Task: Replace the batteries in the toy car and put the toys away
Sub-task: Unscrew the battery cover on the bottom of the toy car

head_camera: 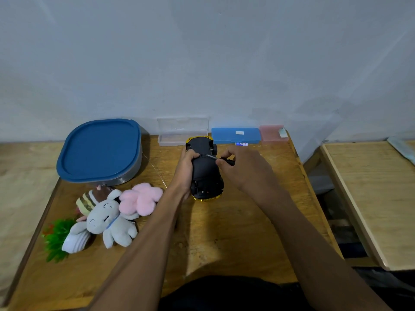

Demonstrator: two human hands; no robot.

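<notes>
Here's the toy car (205,173), belly-up on the table (224,239), a little back of the middle. Its black underside faces up and yellow bodywork peeks out at both ends. The left hand (185,173) is wrapped round the car's left flank, fingers curled over onto the underside, a firm grip. The right hand (244,167) pinches a small screwdriver (211,156) by its black handle, with the metal tip down on the underside near the far wheels. Whether it sits in a screw is too small to tell.

Along the back edge, against the wall, are a clear case (182,131), a blue case (235,135) and a pink case (272,133) in a row. A small blue-and-white packet (241,144) lies just in front of the blue one.

At the back-left corner there's a grey tub with a blue lid (98,151). Near the left edge the soft toys are heaped together: a grey elephant (105,221), a pink flower (141,198) and a brown striped one (94,198). A green plastic plant (56,239) sits at the edge beside them.
</notes>
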